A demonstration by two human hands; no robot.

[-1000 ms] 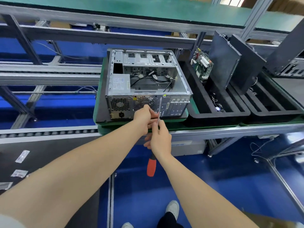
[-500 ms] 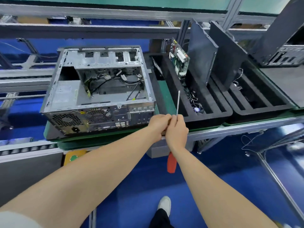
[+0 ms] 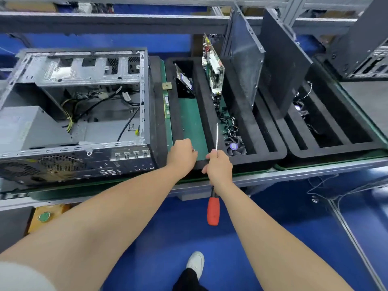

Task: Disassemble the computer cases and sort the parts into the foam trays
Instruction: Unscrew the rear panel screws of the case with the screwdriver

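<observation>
Our L hand [image 3: 181,153] pinches what looks like a screw [image 3: 194,150] right over the tray [image 3: 252,159]'s left slot, nearer than R hand [image 3: 218,166] gripping the driver [image 3: 213,211], tip away.
</observation>
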